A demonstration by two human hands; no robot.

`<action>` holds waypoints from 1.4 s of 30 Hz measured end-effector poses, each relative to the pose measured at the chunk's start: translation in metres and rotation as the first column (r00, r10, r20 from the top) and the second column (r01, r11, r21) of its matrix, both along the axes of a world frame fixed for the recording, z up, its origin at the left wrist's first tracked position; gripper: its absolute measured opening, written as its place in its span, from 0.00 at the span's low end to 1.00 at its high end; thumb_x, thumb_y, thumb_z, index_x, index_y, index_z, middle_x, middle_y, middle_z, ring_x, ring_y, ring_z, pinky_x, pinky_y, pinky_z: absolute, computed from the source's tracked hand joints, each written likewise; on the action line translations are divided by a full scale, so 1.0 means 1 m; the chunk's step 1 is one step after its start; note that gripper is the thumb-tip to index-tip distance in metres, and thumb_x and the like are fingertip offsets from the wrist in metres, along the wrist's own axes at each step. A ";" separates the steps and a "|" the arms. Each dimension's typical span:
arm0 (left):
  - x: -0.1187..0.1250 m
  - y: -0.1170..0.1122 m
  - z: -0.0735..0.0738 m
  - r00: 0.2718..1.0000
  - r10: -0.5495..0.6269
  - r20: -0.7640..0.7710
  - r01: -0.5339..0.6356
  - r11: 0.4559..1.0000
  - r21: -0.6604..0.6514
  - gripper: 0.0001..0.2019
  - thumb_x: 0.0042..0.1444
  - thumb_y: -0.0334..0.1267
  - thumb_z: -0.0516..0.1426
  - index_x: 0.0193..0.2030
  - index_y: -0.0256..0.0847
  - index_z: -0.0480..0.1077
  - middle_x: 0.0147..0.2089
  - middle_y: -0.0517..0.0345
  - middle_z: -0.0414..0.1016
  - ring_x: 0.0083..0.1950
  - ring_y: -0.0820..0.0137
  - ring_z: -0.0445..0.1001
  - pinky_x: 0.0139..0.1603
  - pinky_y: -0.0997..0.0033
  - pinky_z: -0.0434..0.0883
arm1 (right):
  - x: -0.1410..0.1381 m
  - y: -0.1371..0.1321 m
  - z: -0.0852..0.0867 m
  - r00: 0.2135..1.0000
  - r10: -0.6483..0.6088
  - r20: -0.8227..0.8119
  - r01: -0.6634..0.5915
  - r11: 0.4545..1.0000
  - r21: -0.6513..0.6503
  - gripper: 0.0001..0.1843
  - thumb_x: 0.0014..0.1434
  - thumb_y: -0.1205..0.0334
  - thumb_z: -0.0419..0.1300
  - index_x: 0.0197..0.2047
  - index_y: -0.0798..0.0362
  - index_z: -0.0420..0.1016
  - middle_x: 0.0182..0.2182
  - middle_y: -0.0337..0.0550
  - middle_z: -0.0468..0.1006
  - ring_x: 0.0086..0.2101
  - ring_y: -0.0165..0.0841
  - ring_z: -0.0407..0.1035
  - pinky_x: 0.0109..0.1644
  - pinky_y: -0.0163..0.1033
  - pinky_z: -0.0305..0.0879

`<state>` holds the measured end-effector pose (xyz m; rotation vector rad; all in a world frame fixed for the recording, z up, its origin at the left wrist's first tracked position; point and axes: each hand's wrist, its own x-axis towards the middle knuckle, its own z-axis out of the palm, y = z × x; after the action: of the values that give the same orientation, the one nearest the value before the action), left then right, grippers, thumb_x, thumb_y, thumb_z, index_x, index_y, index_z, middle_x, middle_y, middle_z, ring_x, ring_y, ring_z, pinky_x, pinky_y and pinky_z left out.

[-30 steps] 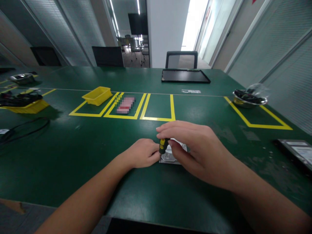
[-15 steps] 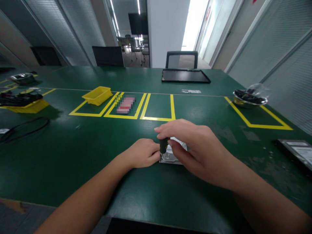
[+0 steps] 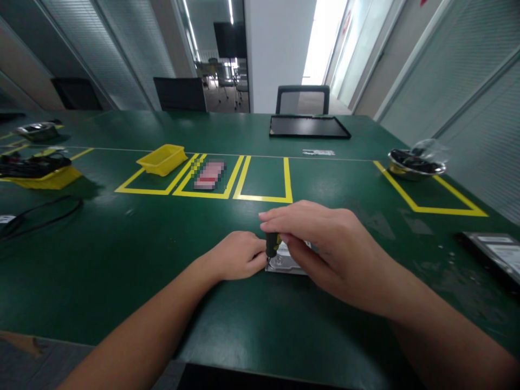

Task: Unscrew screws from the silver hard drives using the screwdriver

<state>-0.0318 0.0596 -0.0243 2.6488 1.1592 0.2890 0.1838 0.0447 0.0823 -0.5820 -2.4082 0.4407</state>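
Observation:
A silver hard drive (image 3: 286, 262) lies flat on the green table (image 3: 122, 254) just in front of me. My right hand (image 3: 325, 244) is closed round a small black and yellow screwdriver (image 3: 271, 245), which stands upright with its tip on the drive's near left corner. My left hand (image 3: 239, 255) is curled against the drive's left edge and steadies it. Most of the drive is hidden under my right hand.
Yellow taped boxes mark the table beyond; one holds a yellow tray (image 3: 162, 158), another a pink item (image 3: 209, 174). A metal bowl (image 3: 415, 163) sits at the right, more drives (image 3: 493, 252) at the right edge, a black tray (image 3: 306, 126) at the back, cables (image 3: 36, 214) left.
My right hand's fingers have turned slightly on the screwdriver, hiding its yellow band. The left hand and the drive have stayed in place.

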 end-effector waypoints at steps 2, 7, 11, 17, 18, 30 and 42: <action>0.000 0.000 0.000 1.000 -0.001 -0.001 0.001 1.000 -0.007 0.12 0.61 0.39 0.50 0.37 0.38 0.73 0.35 0.51 0.79 0.40 0.61 0.77 0.42 0.66 0.71 | 0.000 0.000 0.000 1.000 0.013 -0.005 -0.013 1.000 0.016 0.16 0.62 0.74 0.53 0.51 0.60 0.75 0.49 0.45 0.79 0.50 0.29 0.71 0.57 0.35 0.64; 0.001 -0.001 0.001 1.000 0.002 0.000 -0.002 1.000 -0.004 0.13 0.61 0.40 0.50 0.37 0.38 0.74 0.37 0.51 0.79 0.42 0.60 0.77 0.43 0.66 0.71 | -0.001 0.000 0.002 1.000 0.015 0.007 -0.015 0.999 0.038 0.12 0.63 0.72 0.54 0.47 0.58 0.76 0.45 0.45 0.79 0.46 0.30 0.71 0.52 0.35 0.65; 0.000 -0.001 0.002 1.000 0.016 0.012 -0.016 1.000 0.004 0.13 0.62 0.40 0.49 0.40 0.38 0.74 0.38 0.51 0.79 0.43 0.60 0.76 0.44 0.65 0.71 | -0.003 0.000 0.005 0.999 -0.001 0.038 0.000 1.000 0.010 0.10 0.65 0.68 0.55 0.44 0.57 0.77 0.44 0.46 0.78 0.43 0.31 0.70 0.48 0.37 0.65; 0.000 0.000 0.002 1.000 -0.005 0.019 0.005 1.000 -0.011 0.13 0.61 0.39 0.50 0.41 0.37 0.73 0.39 0.50 0.79 0.44 0.59 0.77 0.44 0.65 0.72 | -0.001 -0.005 0.008 0.998 0.013 0.064 -0.012 1.000 -0.017 0.13 0.65 0.70 0.51 0.45 0.58 0.76 0.44 0.48 0.75 0.43 0.32 0.68 0.47 0.38 0.64; 0.000 0.000 0.002 1.000 -0.005 0.019 0.005 1.000 -0.012 0.13 0.61 0.39 0.50 0.41 0.37 0.73 0.39 0.50 0.79 0.44 0.59 0.77 0.43 0.65 0.72 | -0.001 -0.005 0.008 0.997 0.012 0.075 -0.011 1.000 -0.018 0.13 0.65 0.70 0.51 0.45 0.58 0.76 0.44 0.48 0.75 0.43 0.32 0.68 0.47 0.38 0.64; 0.001 -0.001 0.001 1.000 0.018 0.024 -0.017 1.000 -0.017 0.14 0.62 0.39 0.49 0.40 0.37 0.74 0.36 0.50 0.79 0.41 0.61 0.77 0.43 0.65 0.72 | -0.004 -0.006 0.009 0.991 -0.059 0.121 0.057 0.998 0.017 0.10 0.67 0.66 0.52 0.38 0.55 0.75 0.39 0.47 0.73 0.38 0.32 0.65 0.41 0.39 0.63; 0.001 0.000 0.003 1.000 -0.011 0.021 0.012 0.999 -0.042 0.12 0.62 0.39 0.50 0.35 0.38 0.72 0.34 0.52 0.78 0.36 0.63 0.77 0.37 0.69 0.71 | -0.002 -0.004 0.004 0.997 -0.045 0.062 0.043 0.999 0.032 0.18 0.65 0.70 0.51 0.55 0.61 0.73 0.43 0.47 0.78 0.42 0.31 0.71 0.48 0.36 0.65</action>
<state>-0.0305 0.0595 -0.0213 2.6093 1.1304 0.2858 0.1813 0.0406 0.0867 -0.6429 -2.4525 0.3718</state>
